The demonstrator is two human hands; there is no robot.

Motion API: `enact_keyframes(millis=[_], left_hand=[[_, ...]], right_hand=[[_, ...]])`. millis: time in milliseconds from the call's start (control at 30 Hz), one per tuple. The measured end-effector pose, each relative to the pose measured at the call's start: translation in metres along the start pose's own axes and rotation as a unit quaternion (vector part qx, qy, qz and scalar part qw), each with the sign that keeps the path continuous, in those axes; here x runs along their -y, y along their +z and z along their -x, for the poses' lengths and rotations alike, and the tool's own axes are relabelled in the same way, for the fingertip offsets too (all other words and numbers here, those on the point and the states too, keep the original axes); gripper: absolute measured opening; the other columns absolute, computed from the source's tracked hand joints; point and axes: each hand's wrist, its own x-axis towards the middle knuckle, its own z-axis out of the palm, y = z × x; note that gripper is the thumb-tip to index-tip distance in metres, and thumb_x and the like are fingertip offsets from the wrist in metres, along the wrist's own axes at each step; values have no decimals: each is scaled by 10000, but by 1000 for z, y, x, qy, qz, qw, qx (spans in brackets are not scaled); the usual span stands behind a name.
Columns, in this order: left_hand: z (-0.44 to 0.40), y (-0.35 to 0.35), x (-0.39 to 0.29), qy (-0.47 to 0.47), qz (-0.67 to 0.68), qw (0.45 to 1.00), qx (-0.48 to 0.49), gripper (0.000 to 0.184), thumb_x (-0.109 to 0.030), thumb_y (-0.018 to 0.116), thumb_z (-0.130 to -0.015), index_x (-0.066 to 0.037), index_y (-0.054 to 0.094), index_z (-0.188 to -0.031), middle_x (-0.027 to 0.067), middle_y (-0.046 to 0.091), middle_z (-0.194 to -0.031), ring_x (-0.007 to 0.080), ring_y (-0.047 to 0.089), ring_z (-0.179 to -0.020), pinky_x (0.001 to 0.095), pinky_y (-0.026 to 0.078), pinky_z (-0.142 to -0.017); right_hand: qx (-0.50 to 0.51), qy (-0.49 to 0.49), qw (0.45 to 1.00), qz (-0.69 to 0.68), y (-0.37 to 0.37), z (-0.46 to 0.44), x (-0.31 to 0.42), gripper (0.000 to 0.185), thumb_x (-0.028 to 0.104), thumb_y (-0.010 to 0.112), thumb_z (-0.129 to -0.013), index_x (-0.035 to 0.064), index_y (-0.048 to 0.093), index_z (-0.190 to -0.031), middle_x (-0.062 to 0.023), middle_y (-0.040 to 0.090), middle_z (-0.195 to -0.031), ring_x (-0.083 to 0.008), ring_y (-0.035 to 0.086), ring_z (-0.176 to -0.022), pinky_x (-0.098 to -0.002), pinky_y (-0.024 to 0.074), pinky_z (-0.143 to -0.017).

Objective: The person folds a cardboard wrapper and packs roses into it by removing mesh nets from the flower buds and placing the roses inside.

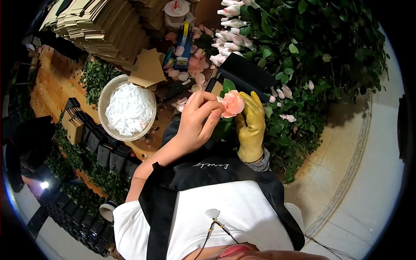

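A pink rose (233, 104) with green leaves is held over the black apron. My bare left hand (200, 115) pinches the petals at the left side of the bloom with bent fingers. Around the right side of the same rose curls my right hand (251, 123), in a yellow glove, its fingers closed at the flower; the stem is mostly hidden. Just beyond the hands lies a black box-like object (247, 76).
At the left stands a round tub (101, 108) of white pieces. Stacked cardboard (99, 30), a blue-and-yellow tool (183, 47) and loose petals lie farther forward. Leafy stems (320, 56) and white-netted buds (234, 24) fill the right. Black boxes (93, 138) line the left.
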Motion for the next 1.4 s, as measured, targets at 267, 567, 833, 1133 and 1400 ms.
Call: enact_keyframes(millis=[267,567,833,1133,1400], left_hand=[[-4,-2,1,25,-83,996,18,91,-102,735,-823,-68,676,-882,73,566,-887,256,544,-793,344,412,-697],[-5,-2,-11,31,-155,987,7,208,-181,824,-735,-107,678,-864,20,553,-791,232,557,-706,356,424,-655],[-3,1,-16,43,-195,980,-9,231,-110,841,-697,-93,694,-874,31,546,-778,222,524,-701,339,390,-613],[-5,6,-13,124,-164,978,-13,179,-93,797,-752,-81,698,-900,20,556,-770,195,540,-661,324,388,-573],[-24,-37,11,-68,-278,946,-149,154,-86,738,-838,-54,668,-970,89,551,-843,272,555,-710,403,446,-651]], right_hand=[[17,2,1000,3,-1,-2,5,364,20,709,-784,25,672,-1146,-92,687,-1134,-306,615,-1140,-496,404,-1073],[13,-27,999,37,0,-4,1,333,51,702,-759,10,686,-1089,-124,692,-1122,-324,621,-1125,-516,407,-1060],[1,-41,998,50,2,-6,1,262,89,695,-778,-1,678,-1024,-127,702,-1095,-338,634,-1091,-528,414,-1045],[34,-107,990,81,8,-2,-14,292,118,730,-771,23,689,-1044,-92,691,-1129,-301,625,-1109,-521,431,-1034],[78,-47,995,41,0,-10,-3,295,147,631,-848,40,679,-1119,-117,694,-1103,-338,622,-1107,-522,393,-1057]])
